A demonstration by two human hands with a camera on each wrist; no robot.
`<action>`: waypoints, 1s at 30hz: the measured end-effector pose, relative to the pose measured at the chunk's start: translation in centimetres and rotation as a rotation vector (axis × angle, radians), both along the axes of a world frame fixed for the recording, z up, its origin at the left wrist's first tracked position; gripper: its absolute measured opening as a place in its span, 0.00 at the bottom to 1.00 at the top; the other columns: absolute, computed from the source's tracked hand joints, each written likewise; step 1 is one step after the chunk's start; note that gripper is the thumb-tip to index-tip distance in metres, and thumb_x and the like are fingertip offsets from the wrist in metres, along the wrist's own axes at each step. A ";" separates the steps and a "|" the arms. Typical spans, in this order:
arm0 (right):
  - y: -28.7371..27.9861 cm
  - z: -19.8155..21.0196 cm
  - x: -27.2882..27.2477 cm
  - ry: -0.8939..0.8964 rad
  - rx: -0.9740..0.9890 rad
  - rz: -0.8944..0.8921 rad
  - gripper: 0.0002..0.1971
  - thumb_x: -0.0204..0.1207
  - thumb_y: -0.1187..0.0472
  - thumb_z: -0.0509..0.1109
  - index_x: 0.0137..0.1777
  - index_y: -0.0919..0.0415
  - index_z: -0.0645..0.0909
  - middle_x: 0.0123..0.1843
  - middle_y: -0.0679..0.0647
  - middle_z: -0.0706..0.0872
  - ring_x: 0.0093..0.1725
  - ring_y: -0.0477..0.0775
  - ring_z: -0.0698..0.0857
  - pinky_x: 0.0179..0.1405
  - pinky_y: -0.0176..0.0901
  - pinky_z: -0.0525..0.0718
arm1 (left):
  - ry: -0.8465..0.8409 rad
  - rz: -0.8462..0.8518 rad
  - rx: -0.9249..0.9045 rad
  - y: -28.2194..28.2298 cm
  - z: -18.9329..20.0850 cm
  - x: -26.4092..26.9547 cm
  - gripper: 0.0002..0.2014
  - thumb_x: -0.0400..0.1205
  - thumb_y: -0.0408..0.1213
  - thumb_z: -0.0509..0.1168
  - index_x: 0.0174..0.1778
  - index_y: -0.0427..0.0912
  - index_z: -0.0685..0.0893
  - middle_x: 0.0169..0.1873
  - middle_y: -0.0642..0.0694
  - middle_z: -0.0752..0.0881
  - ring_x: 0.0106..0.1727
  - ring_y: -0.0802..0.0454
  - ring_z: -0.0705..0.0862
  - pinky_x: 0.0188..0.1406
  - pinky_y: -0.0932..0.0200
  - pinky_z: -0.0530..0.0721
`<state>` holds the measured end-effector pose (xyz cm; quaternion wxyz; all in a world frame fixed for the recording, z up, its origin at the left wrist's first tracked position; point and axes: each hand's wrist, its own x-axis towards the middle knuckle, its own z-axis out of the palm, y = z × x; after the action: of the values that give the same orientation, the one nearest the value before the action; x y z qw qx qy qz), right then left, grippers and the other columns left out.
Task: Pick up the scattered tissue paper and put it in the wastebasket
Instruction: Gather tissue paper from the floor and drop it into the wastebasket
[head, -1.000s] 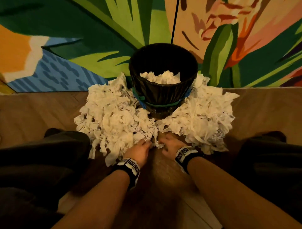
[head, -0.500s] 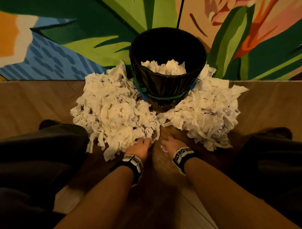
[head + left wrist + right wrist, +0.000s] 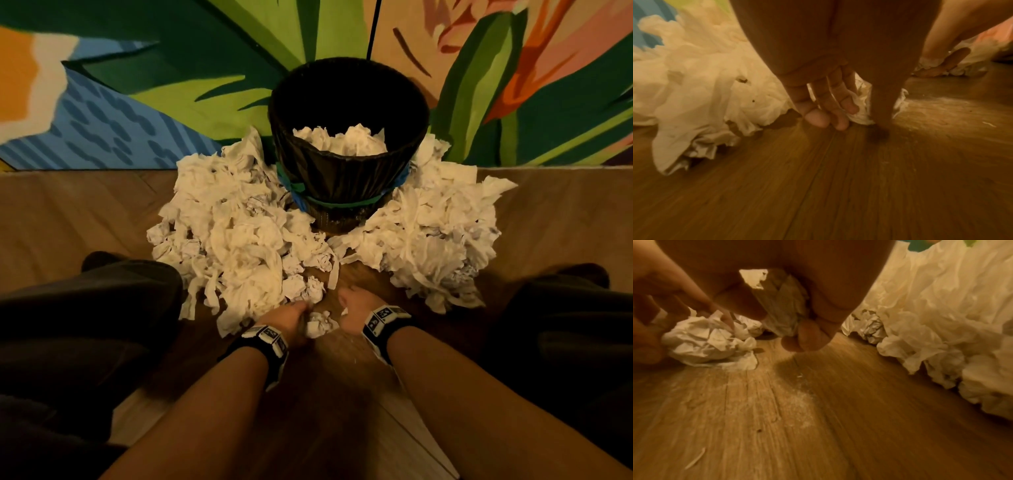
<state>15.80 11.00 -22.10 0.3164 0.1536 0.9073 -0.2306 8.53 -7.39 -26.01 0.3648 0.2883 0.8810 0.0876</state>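
Observation:
A black wastebasket (image 3: 349, 178) stands against the painted wall, partly filled with white tissue (image 3: 342, 140). Heaps of crumpled tissue lie on the wood floor to its left (image 3: 236, 233) and to its right (image 3: 431, 236). My left hand (image 3: 291, 318) curls its fingers (image 3: 824, 107) round a crumpled tissue wad (image 3: 320, 323), which also shows in the left wrist view (image 3: 861, 104) and the right wrist view (image 3: 702, 342). My right hand (image 3: 352, 308) grips a smaller tissue piece (image 3: 781, 305) inside its curled fingers (image 3: 807, 337), just above the floor.
My two dark-trousered legs lie at the left (image 3: 85, 308) and the right (image 3: 565, 325) of the tissue heaps. White dust and small paper shreds (image 3: 795, 400) speckle the bare floorboards between my hands. The colourful wall (image 3: 137, 85) rises right behind the basket.
Both hands have drawn back toward me from the heaps' edge. The left hand has pulled a crumpled wad clear of the left heap, and the right hand has closed on a small piece.

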 end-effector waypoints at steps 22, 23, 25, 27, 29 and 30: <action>0.8 -1.3 1.1 0.113 -0.013 -0.045 0.11 0.80 0.49 0.69 0.55 0.51 0.72 0.54 0.54 0.82 0.50 0.56 0.83 0.45 0.45 0.80 | 0.145 0.558 0.654 1.9 4.4 -1.4 0.05 0.88 0.46 0.59 0.47 0.56 0.75 0.33 0.52 0.84 0.33 0.55 0.81 0.31 0.58 0.77; 0.9 -1.2 1.2 0.138 -0.020 -0.085 0.10 0.80 0.49 0.67 0.56 0.51 0.73 0.52 0.54 0.83 0.48 0.56 0.83 0.44 0.44 0.79 | 0.148 0.582 0.673 2.1 4.7 -1.5 0.05 0.88 0.46 0.59 0.47 0.57 0.75 0.32 0.52 0.83 0.31 0.55 0.80 0.29 0.59 0.75; 1.1 -0.9 1.1 0.184 -0.040 -0.152 0.08 0.80 0.52 0.67 0.55 0.52 0.77 0.53 0.53 0.85 0.50 0.55 0.84 0.47 0.46 0.83 | 0.145 0.614 0.696 2.3 5.1 -1.6 0.05 0.88 0.46 0.59 0.47 0.56 0.75 0.32 0.51 0.83 0.30 0.53 0.80 0.27 0.58 0.74; 1.5 -0.7 0.9 0.223 -0.068 -0.249 0.04 0.76 0.54 0.71 0.49 0.50 0.81 0.54 0.49 0.86 0.52 0.52 0.85 0.49 0.43 0.84 | 0.128 0.642 0.714 2.2 5.3 -1.6 0.05 0.88 0.48 0.58 0.48 0.56 0.75 0.34 0.50 0.84 0.30 0.51 0.82 0.29 0.54 0.79; 1.9 -0.4 0.9 0.245 -0.093 -0.355 0.03 0.71 0.53 0.74 0.42 0.47 0.83 0.51 0.42 0.86 0.48 0.45 0.84 0.42 0.35 0.80 | 0.123 0.657 0.711 1.9 5.2 -1.5 0.05 0.88 0.51 0.57 0.48 0.57 0.74 0.34 0.48 0.85 0.30 0.50 0.82 0.30 0.52 0.81; 1.9 -0.3 0.8 0.242 -0.109 -0.395 0.03 0.69 0.53 0.75 0.40 0.46 0.84 0.48 0.40 0.86 0.46 0.43 0.84 0.39 0.34 0.80 | 0.111 0.665 0.704 1.7 5.1 -1.4 0.05 0.87 0.53 0.58 0.49 0.59 0.74 0.33 0.49 0.84 0.30 0.51 0.81 0.30 0.54 0.80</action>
<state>16.64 12.93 -22.43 0.1617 0.2821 0.8771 -0.3534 7.11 -5.72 -20.91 0.1496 0.1014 0.8603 0.4766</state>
